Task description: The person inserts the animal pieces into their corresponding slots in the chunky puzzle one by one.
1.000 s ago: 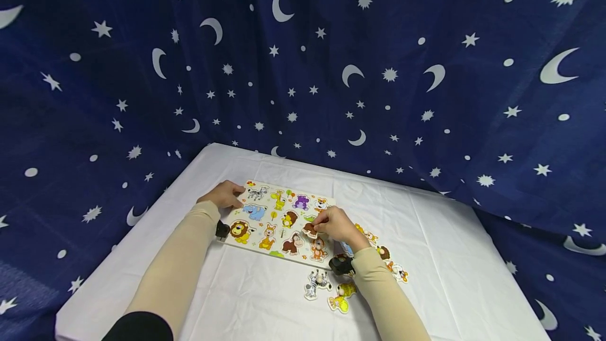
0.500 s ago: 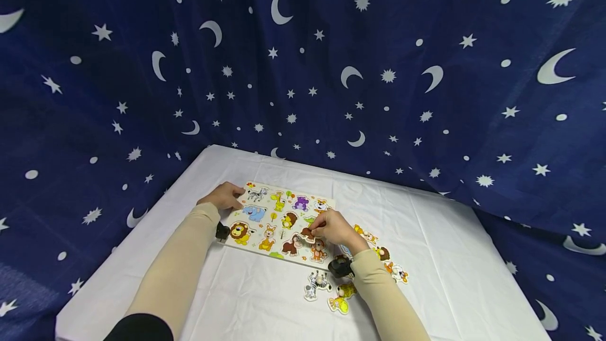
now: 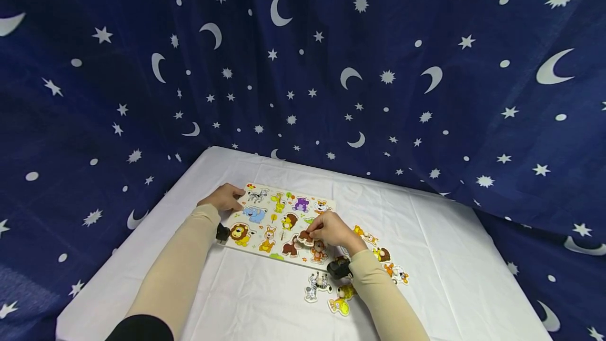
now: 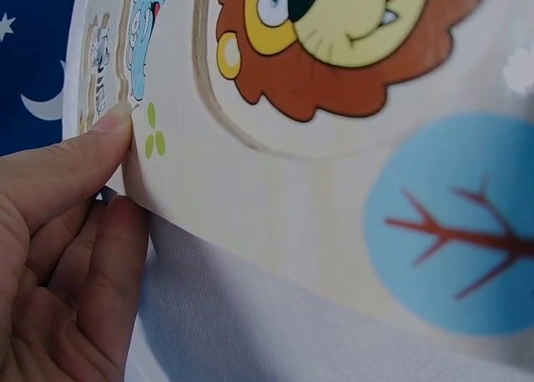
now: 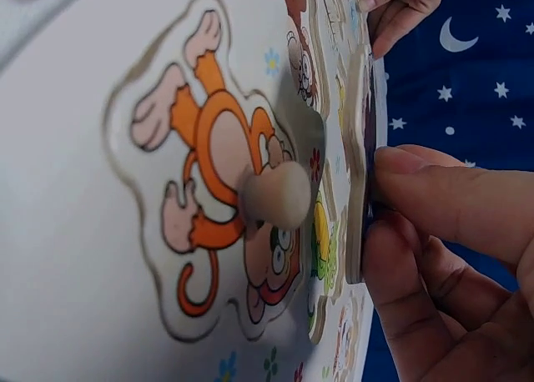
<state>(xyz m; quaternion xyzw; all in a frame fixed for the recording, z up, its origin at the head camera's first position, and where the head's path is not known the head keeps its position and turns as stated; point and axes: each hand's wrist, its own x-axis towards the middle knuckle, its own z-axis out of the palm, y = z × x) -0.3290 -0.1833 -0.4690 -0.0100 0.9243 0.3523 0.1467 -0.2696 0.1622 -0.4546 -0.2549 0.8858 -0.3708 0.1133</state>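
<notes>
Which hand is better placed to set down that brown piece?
Probably the right hand: it pinches the brown piece above the board, while the left hand holds the board's edge.

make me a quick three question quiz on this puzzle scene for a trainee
1. True or false: the monkey piece sits in its cutout on the puzzle board.
2. Which hand pinches the brown puzzle piece over the board: a) left, b) right, c) both?
3. Fill in: the zebra piece lies on the white ____.

Key: 1. true; 2. b, the right hand; 3. tablecloth.
</notes>
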